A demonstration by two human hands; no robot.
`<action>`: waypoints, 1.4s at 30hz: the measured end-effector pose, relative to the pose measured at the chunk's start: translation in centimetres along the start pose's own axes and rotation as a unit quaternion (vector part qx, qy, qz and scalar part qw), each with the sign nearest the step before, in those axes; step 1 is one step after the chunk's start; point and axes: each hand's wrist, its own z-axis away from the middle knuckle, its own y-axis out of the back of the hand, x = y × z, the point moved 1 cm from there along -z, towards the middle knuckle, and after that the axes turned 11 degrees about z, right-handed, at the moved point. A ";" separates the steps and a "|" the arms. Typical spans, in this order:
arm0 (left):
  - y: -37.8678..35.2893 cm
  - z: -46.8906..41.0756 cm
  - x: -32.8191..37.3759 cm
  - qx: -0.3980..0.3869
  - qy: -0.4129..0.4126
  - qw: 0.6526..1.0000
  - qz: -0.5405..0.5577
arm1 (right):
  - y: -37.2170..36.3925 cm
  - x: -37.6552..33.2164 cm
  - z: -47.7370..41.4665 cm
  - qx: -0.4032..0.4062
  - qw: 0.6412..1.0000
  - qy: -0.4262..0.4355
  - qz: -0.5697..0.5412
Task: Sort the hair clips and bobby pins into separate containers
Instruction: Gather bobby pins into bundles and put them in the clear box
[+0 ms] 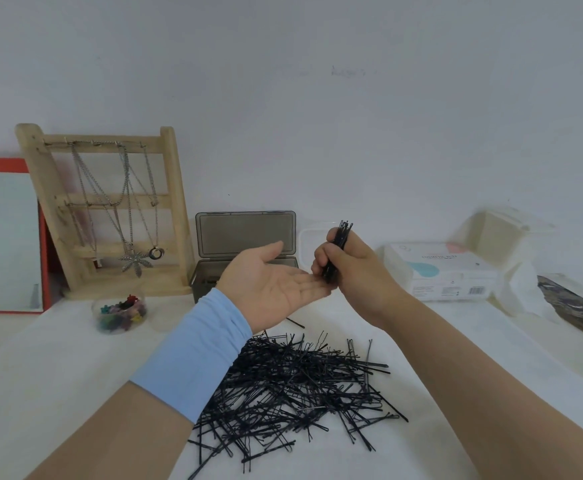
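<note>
A big pile of black bobby pins point(304, 386) lies loose on the white table in front of me. My right hand point(356, 271) grips an upright bundle of bobby pins point(338, 247), its lower end touching the fingers of my left hand point(269, 282). That hand is held palm up with straight fingers, a blue band around its wrist. Behind both hands stands a grey translucent box point(210, 271) with its lid raised and a few pins inside. A clear round container of colourful hair clips point(120, 311) sits to the left.
A wooden jewellery stand point(106, 209) with necklaces and a red-framed mirror point(6, 237) stand at the back left. A clear lidless container point(309, 244) sits behind my right hand. A white packet of wipes point(446, 271) and a patterned item point(577, 310) lie at the right.
</note>
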 end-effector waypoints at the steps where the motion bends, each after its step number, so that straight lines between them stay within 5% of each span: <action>1: -0.1 0.1 0.0 -0.001 -0.005 1.000 -0.003 | -0.1 0.0 0.1 -0.008 1.000 0.000 0.012; 4: -0.3 0.4 0.1 0.084 -0.031 0.971 -0.220 | 0.0 -0.1 0.1 -0.041 0.999 -0.027 -0.021; 7: -0.5 0.8 1.1 0.179 -0.176 0.804 -0.539 | 0.1 -0.2 0.3 -0.084 0.992 -0.082 -0.042; 9: -0.7 1.1 1.8 0.133 -0.277 0.698 -0.646 | 0.2 -0.2 0.5 -0.125 0.986 -0.103 -0.029; 10: -0.8 1.2 1.8 0.090 -0.293 0.675 -0.672 | 0.2 -0.3 0.6 -0.146 0.983 -0.106 -0.017; 13: -0.3 1.0 1.0 0.005 -0.244 0.663 -0.708 | 0.1 -0.4 0.8 -0.181 0.977 -0.105 0.031; 16: 0.5 0.5 0.9 -0.006 -0.243 0.658 -0.712 | 0.8 -0.5 0.5 -0.134 0.973 -0.100 0.159; 19: 1.3 0.2 2.1 0.042 -0.292 0.631 -0.717 | 3.1 -0.4 -0.2 -0.043 0.913 -0.055 0.402; 23: 2.0 -2.4 2.8 0.093 -0.238 0.446 -0.858 | 5.1 0.6 -0.1 -0.064 0.813 -0.061 0.575; 25: 2.2 -4.0 2.0 0.094 -0.180 0.380 -0.903 | 5.2 0.8 0.1 -0.098 0.775 -0.074 0.620; 29: 2.8 -5.4 0.6 0.085 -0.159 0.364 -0.914 | 4.9 0.1 0.3 -0.148 0.726 -0.090 0.666; 33: 2.9 -4.5 0.3 0.061 -0.187 0.413 -0.889 | 4.6 -1.0 0.4 -0.225 0.677 -0.122 0.690; 42: 3.8 -3.6 -0.2 0.049 -0.156 0.467 -0.869 | 2.7 -0.9 0.3 -0.243 0.685 -0.077 0.683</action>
